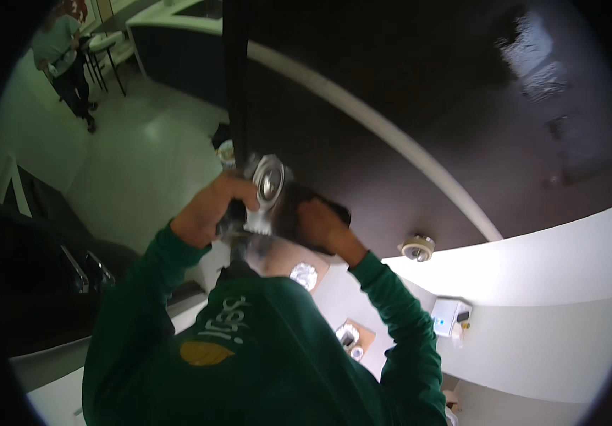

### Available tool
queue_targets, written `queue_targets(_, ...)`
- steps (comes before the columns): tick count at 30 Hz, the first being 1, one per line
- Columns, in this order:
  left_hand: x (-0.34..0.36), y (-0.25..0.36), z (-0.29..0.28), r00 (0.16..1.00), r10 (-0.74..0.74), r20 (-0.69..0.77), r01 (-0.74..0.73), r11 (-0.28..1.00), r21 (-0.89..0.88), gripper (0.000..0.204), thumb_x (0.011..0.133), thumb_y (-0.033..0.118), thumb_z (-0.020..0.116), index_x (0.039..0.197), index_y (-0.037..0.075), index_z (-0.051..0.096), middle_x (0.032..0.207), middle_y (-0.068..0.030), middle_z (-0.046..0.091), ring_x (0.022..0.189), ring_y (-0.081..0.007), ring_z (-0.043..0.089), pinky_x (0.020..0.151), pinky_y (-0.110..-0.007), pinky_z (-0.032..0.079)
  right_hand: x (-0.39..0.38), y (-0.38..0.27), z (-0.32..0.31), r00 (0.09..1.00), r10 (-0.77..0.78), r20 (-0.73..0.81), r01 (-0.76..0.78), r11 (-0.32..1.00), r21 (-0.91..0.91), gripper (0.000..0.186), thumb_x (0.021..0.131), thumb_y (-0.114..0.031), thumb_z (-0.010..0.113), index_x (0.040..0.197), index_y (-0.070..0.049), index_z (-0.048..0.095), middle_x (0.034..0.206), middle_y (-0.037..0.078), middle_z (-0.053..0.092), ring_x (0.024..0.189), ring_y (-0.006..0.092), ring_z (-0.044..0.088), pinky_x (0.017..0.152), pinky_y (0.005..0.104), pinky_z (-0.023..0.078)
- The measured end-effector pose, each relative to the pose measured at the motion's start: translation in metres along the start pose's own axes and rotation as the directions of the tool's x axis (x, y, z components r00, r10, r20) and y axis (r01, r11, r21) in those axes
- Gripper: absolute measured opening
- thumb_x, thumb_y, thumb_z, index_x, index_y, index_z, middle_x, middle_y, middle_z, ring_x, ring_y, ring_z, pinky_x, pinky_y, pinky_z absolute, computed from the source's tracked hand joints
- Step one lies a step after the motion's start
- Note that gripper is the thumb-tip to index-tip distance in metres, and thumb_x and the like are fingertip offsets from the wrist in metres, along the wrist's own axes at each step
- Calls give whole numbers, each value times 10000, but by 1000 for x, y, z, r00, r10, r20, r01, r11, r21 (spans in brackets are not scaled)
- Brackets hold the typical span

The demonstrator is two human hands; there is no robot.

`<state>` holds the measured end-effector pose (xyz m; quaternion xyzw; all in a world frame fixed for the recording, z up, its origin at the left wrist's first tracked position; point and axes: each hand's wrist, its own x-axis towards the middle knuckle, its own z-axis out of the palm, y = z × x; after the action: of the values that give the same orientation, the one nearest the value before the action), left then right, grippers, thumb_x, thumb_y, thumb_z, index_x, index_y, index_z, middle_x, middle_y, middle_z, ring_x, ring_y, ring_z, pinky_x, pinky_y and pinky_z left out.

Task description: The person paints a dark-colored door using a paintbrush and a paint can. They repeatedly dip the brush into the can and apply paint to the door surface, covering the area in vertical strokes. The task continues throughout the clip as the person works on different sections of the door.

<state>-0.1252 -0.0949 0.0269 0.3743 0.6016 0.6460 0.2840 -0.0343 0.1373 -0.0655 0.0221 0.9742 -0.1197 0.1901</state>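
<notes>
Lower centre of the frame: a green sweatshirt (263, 355) with a yellow patch and pale lettering fills the foreground, both sleeves running up toward the middle. Left hand (210, 209), just left of centre, is curled around the side of a shiny silver fixture (267, 190), fingers wrapped and touching it; the grip looks closed on it. Right hand (323, 227), just right of centre, sits against a dark object (306, 206) beside the fixture, fingers bent over it, but how tightly it holds cannot be told. The silver fixture is at frame centre, between the two hands, its round face tilted toward the camera, blurred at the edges. Just beyond the hands a large dark glossy panel (426, 106) covers the upper right, crossed by a curved white strip (391, 138). Right of centre, a small round silver fitting (417, 248) sits where the dark panel meets a white surface (547, 284). Lower right, a small white box (449, 314) on that white surface. Far upper left: pale floor (142, 156), a stool (103, 53), and another person (64, 60) standing, well apart.
</notes>
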Motion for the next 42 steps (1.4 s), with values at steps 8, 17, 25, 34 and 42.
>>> queue_targets(8, 12, 8, 56, 897, -441, -12, 370, 766, -526, 205, 682, 55, 574, 875, 32, 639, 818, -49, 629, 779, -142, 596, 770, -265, 496, -114, 25, -42, 925, -118, -361, 172, 978, 120, 175, 818, -62, 573, 891, 24, 706, 828, 223, 678, 777, 352, 680, 706, 413, 546)
queue_targets(17, 6, 22, 83, 991, -63, -114, 24, 948, -318, 168, 699, 64, 535, 839, 14, 615, 819, -56, 619, 762, -160, 596, 724, -278, 513, -223, 45, -40, 849, 241, -470, 100, 800, 591, 185, 853, 25, 619, 1026, 35, 684, 922, 170, 687, 734, 246, 707, 686, 339, 563)
queue_targets(25, -3, 39, 90, 991, -81, -109, 39, 940, -340, 132, 786, 117, 507, 812, 20, 593, 933, -99, 645, 851, -190, 619, 786, -302, 520, -252, 46, -40, 807, 191, -558, 148, 850, 505, 252, 837, 32, 636, 1087, 24, 662, 934, 182, 676, 791, 260, 707, 726, 340, 561)
queue_targets(34, -4, 35, 88, 988, -88, -129, 60, 976, -211, 119, 833, 140, 520, 836, 41, 586, 984, -99, 651, 865, -190, 625, 797, -305, 520, -283, 60, -36, 783, 235, -576, 166, 813, 558, 245, 865, 27, 619, 1108, 45, 650, 947, 161, 683, 796, 228, 716, 710, 325, 565)
queue_targets(42, -7, 21, 87, 992, 46, -116, -78, 955, -288, 93, 801, 40, 514, 841, 35, 597, 951, -76, 643, 872, -160, 606, 782, -287, 514, -250, 63, -15, 803, 347, -486, 236, 563, 792, 210, 911, -57, 598, 1063, 76, 656, 850, 124, 709, 710, 179, 710, 626, 259, 551)
